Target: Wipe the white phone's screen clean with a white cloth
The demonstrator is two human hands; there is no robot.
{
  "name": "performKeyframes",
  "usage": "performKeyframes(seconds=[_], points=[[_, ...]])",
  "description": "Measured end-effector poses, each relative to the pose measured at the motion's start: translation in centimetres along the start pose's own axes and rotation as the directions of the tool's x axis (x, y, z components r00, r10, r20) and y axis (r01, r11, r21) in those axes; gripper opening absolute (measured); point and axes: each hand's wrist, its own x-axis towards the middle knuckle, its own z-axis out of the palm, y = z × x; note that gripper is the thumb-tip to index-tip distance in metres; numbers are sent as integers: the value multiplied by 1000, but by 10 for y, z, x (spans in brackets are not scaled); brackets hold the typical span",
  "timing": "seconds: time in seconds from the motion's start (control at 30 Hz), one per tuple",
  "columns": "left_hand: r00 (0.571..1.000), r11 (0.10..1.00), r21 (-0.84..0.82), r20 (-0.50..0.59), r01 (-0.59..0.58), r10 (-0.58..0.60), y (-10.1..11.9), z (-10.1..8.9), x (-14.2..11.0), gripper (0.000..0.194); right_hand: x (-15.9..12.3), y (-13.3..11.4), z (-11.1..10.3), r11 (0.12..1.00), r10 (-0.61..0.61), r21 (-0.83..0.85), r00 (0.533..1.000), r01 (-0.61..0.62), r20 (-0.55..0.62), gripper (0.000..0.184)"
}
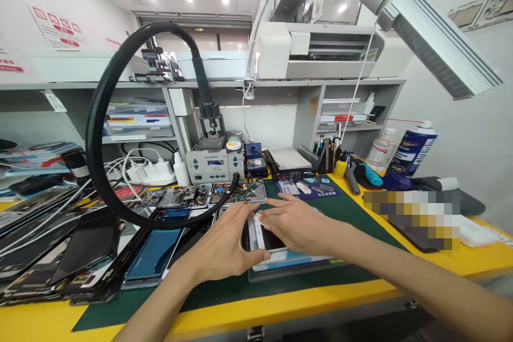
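Note:
A white-framed phone [273, 239] with a dark face lies in front of me, on a light blue and white box-like thing [296, 259]. My left hand [224, 243] braces its left end, with the thumb at the near edge and the fingers along the far side. Over the phone's far part is my right hand [298, 223], its fingers pressing a small white piece that looks like a wipe [257, 218] against the frame. The right palm and fingers hide much of the phone. Beneath the box is a dark perforated edge [288, 272] on the green mat [224, 295].
A black hose [93, 133] loops at left from the hot-air station [216, 164]. Opened phones and boards [172, 197] lie behind my hands, with a blue phone [150, 256] at left. A purple card [308, 188] and a spray can [413, 148] stand right. A lamp [444, 43] hangs above.

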Motion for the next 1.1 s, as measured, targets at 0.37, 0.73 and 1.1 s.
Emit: performKeyframes(seconds=[0.37,0.73,1.1], points=[[1000,1000,13,10,4,-4,0,1,2,81,10,-4,1,999,-19,-40,1000,19,-3,27],[993,999,-28,115,30,-26,-3,-6,0,80,-18,-33,-4,997,-72,-21,996,70,-59,28],[989,978,-206,147,47,-16,-11,-6,1,75,-37,-48,16,979,-17,-204,994,-6,-112,41]])
